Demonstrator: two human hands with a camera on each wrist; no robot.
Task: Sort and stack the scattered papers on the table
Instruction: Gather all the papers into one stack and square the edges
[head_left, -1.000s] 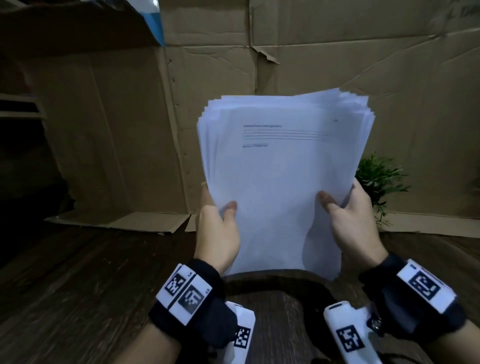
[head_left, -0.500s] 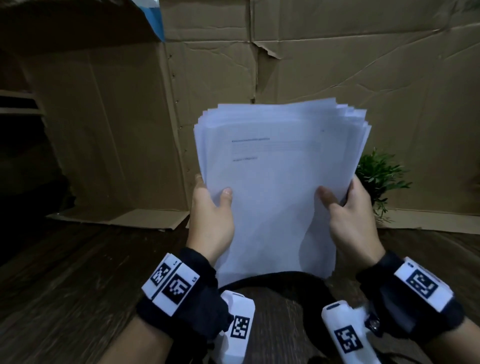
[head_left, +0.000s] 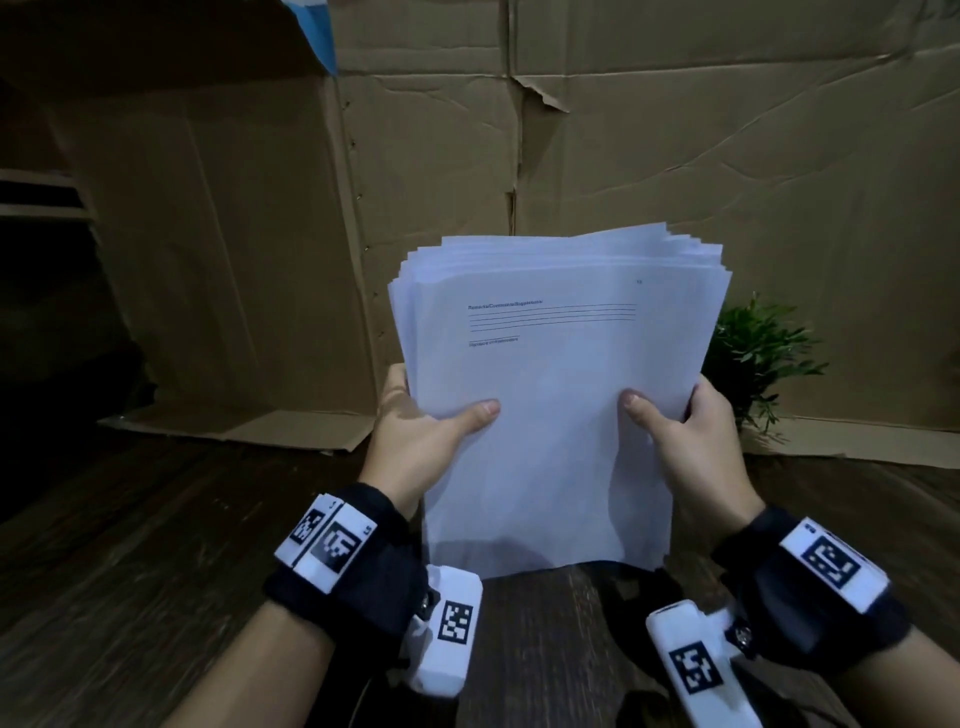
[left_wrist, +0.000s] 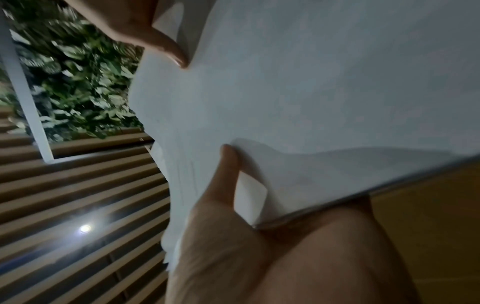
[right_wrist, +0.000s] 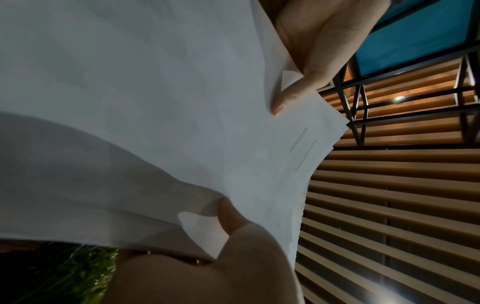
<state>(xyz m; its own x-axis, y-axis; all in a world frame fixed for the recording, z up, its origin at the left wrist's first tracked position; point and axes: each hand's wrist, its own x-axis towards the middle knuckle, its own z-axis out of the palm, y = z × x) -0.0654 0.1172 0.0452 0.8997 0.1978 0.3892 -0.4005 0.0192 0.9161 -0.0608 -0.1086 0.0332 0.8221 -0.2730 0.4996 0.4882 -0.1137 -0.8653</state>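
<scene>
A thick stack of white papers (head_left: 556, 395) stands upright on its bottom edge on the dark wooden table (head_left: 130, 545). The front sheet carries a few printed lines near its top. My left hand (head_left: 421, 431) grips the stack's left edge, thumb on the front sheet and fingers behind. My right hand (head_left: 680, 431) grips the right edge the same way. The top edges of the sheets are fanned and uneven. Up close, the left wrist view shows the papers (left_wrist: 311, 92) with my left thumb pressed on them, and the right wrist view shows the papers (right_wrist: 155, 102) under my right thumb.
Brown cardboard sheets (head_left: 675, 156) form a wall behind the table. A small green plant (head_left: 753, 353) stands at the back right, just behind the stack. A cardboard flap (head_left: 249, 421) lies on the table at the back left.
Both hands have lowered the stack, and its bottom edge now meets the table. The grip on both sides has not changed.
</scene>
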